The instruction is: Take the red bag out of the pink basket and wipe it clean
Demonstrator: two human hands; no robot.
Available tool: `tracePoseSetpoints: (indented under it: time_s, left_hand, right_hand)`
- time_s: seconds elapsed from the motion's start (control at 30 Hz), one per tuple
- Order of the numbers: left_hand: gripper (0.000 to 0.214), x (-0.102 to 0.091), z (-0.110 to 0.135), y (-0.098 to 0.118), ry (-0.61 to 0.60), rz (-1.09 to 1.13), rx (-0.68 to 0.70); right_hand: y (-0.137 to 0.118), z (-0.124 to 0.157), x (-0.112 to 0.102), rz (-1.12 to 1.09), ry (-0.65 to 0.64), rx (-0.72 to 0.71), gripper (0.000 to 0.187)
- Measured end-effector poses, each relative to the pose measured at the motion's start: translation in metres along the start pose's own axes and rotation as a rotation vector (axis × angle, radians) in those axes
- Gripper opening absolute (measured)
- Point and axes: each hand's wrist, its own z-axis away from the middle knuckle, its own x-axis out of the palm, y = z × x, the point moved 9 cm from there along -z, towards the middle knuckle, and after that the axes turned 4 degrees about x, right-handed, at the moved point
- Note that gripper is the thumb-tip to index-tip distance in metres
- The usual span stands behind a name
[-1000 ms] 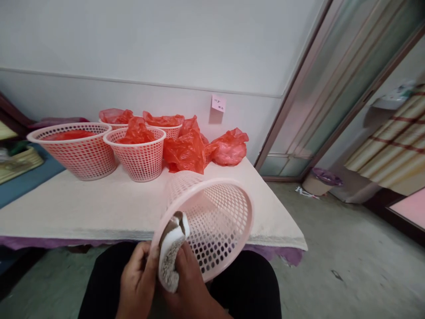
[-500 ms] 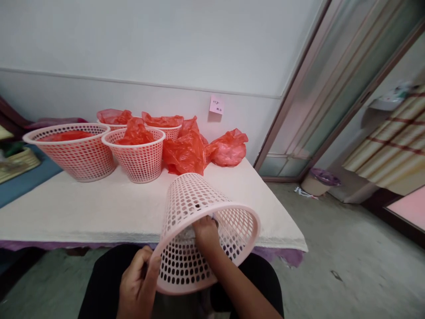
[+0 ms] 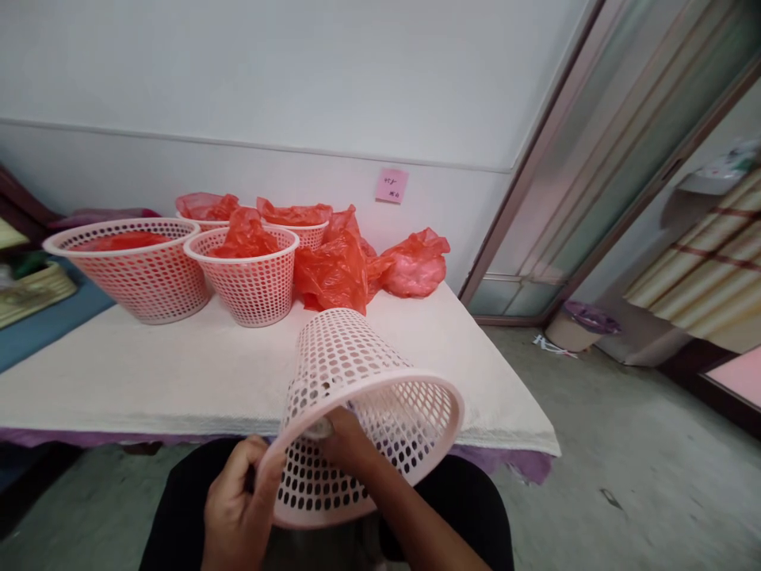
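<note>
my left hand clamps the left rim of the pink basket, which tips its mouth toward me at the edge of the white-covered table. inside it, my right hand closes round a pale cloth, fingertips hidden.

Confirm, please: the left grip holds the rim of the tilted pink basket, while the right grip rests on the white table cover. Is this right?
Not quite. The right grip is not on the white table cover; the head view shows it inside the tilted pink basket. The left grip does hold the rim.
</note>
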Motion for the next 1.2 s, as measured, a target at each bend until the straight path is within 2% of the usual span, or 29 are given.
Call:
tracePoseSetpoints:
  time_s: [0.07, 0.13, 0.23, 0.3, 0.37, 0.47, 0.53, 0.6, 0.67, 0.77, 0.83, 0.93, 1.0, 1.07, 1.13, 1.2]
  left_hand:
    - [0.03, -0.009, -0.009, 0.001, 0.069, -0.002, -0.034]
    - [0.035, -0.013, -0.019, 0.003, 0.121, 0.012, -0.089]
    - [0.041, -0.01, -0.031, 0.007, 0.149, 0.091, -0.193]
    - [0.043, -0.003, -0.037, 0.011, 0.126, 0.174, -0.231]
    - [0.044, 0.002, -0.041, 0.017, 0.105, 0.233, -0.232]
    - [0.043, 0.001, -0.035, 0.02, 0.115, 0.19, -0.232]
    - [0.041, 0.005, -0.021, 0.017, 0.063, 0.135, -0.252]
    - [0.04, 0.015, -0.005, 0.012, -0.039, 0.133, -0.262]
    - [0.038, 0.02, 0.007, 0.007, -0.096, 0.152, -0.257]
    - [0.039, 0.007, 0.006, 0.0, -0.031, 0.113, -0.257]
    - [0.04, -0.006, -0.003, -0.002, 0.035, 0.071, -0.247]
    - [0.044, -0.022, -0.016, -0.001, 0.11, 0.073, -0.213]
    - [0.044, -0.024, -0.018, -0.001, 0.121, 0.115, -0.194]
    - [0.041, -0.019, -0.014, 0.0, 0.098, 0.127, -0.174]
    - [0.04, -0.013, -0.009, 0.001, 0.063, 0.108, -0.144]
    - [0.039, -0.009, -0.005, 0.001, 0.044, 0.087, -0.116]
  right_hand:
    - [-0.015, 0.034, 0.002, -0.114, -0.085, -0.092, 0.03]
    - [-0.027, 0.065, 0.0, -0.049, -0.078, -0.174, 0.048]
    - [-0.039, 0.094, 0.0, 0.221, 0.079, -0.31, 0.069]
    - [-0.044, 0.1, 0.003, 0.348, 0.199, -0.35, 0.065]
    - [-0.051, 0.099, 0.005, 0.368, 0.281, -0.378, 0.056]
    - [-0.071, 0.093, -0.005, 0.188, 0.366, -0.395, 0.056]
    - [-0.078, 0.085, -0.024, -0.045, 0.426, -0.286, 0.06]
    - [-0.08, 0.077, -0.039, -0.281, 0.442, -0.175, 0.057]
    - [-0.087, 0.072, -0.047, -0.443, 0.393, -0.171, 0.051]
    - [-0.095, 0.072, -0.04, -0.472, 0.236, -0.268, 0.046]
    - [-0.09, 0.076, -0.026, -0.328, 0.134, -0.297, 0.041]
    - [-0.066, 0.079, -0.003, 0.082, 0.042, -0.283, 0.024]
    - [-0.044, 0.074, 0.003, 0.352, 0.019, -0.238, 0.014]
    - [-0.021, 0.064, 0.002, 0.527, -0.004, -0.139, 0.012]
    - [-0.008, 0.052, 0.0, 0.55, -0.008, -0.036, 0.019]
    - [-0.007, 0.043, 0.001, 0.403, 0.016, 0.029, 0.032]
